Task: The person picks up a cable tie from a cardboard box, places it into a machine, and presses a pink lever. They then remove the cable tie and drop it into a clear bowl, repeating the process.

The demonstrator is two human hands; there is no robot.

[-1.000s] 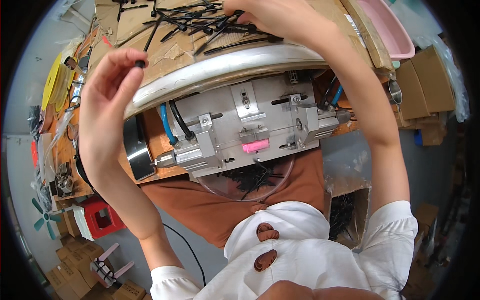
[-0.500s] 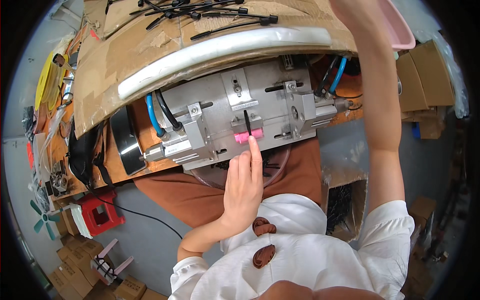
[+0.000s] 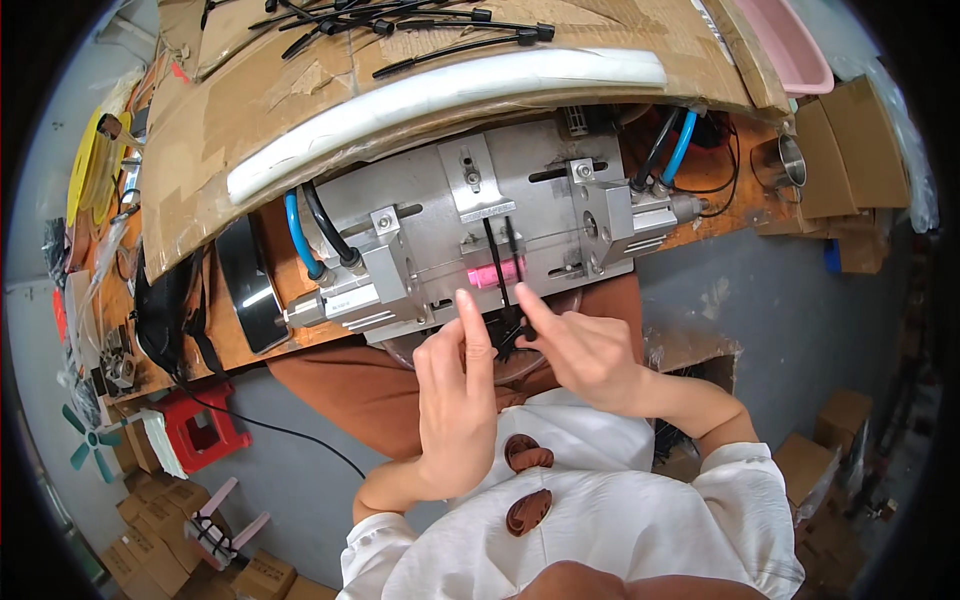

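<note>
One pink block (image 3: 483, 276) (partly behind two black rods (image 3: 492, 242))

Printed brown cartons (image 3: 262, 580), marked left-side metal cylinder (image 3: 346, 300) — dark lettering, too small to read

Grey floor (image 3: 780, 310) lies below the tabletop (image 3: 700, 232); a red stool (image 3: 222, 397) stands by its near-left corner, cartons (image 3: 855, 150) beyond its right edge.
</note>
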